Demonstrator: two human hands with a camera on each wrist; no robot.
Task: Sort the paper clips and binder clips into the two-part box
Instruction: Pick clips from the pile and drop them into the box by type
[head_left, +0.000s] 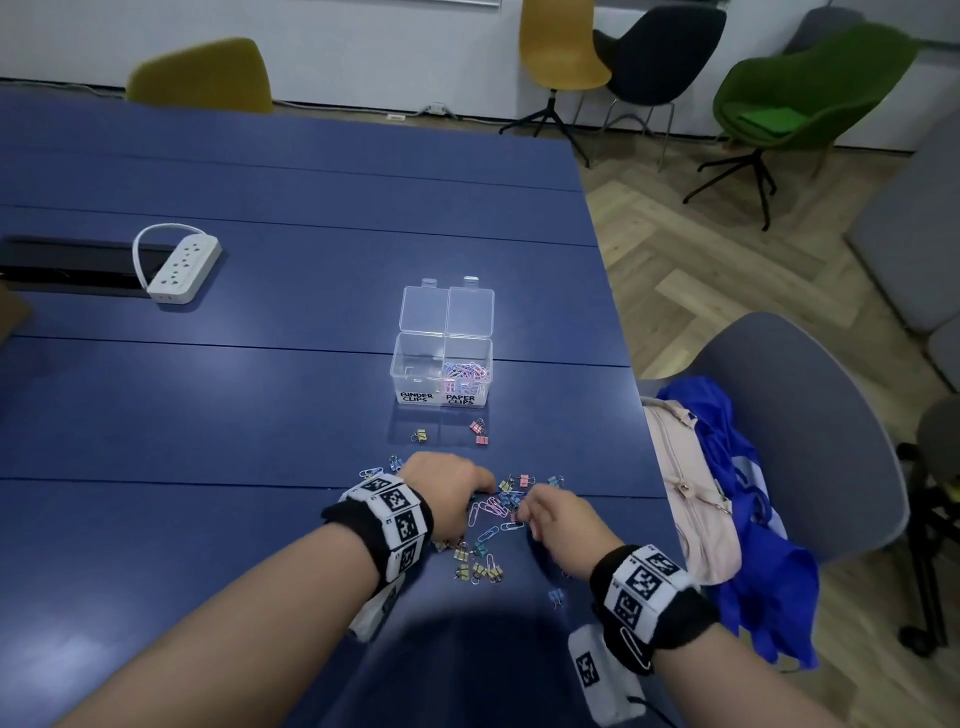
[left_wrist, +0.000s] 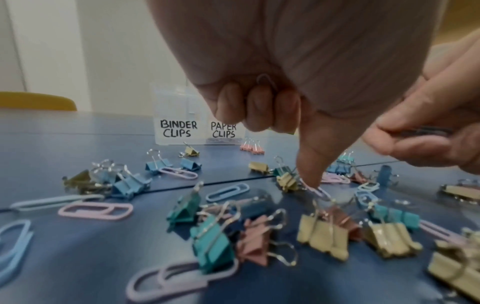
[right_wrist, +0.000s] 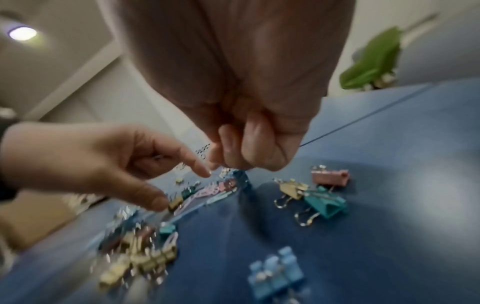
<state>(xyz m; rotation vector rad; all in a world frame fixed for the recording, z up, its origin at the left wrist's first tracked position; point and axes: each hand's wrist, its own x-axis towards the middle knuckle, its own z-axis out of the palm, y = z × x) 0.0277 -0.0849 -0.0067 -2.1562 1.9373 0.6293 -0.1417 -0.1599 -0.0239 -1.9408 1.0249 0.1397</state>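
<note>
The clear two-part box (head_left: 441, 374) stands open beyond the pile. Its "PAPER CLIPS" side (head_left: 466, 374) holds several pastel paper clips; the "BINDER CLIPS" side (head_left: 417, 371) looks empty. Mixed paper clips (head_left: 491, 506) and binder clips (head_left: 480, 569) lie scattered under both hands. My left hand (head_left: 452, 488) curls three fingers round a pink paper clip (left_wrist: 265, 80), while its index finger (left_wrist: 310, 164) points down onto another paper clip (left_wrist: 318, 191). My right hand (head_left: 545, 514) pinches a dark blue paper clip (left_wrist: 420, 131) just above the pile.
Three binder clips (head_left: 478, 432) lie apart just in front of the box. A white power strip (head_left: 182, 267) sits far left by a cable slot. The table's right edge runs close by, with a grey chair (head_left: 810, 415) holding bags beside it.
</note>
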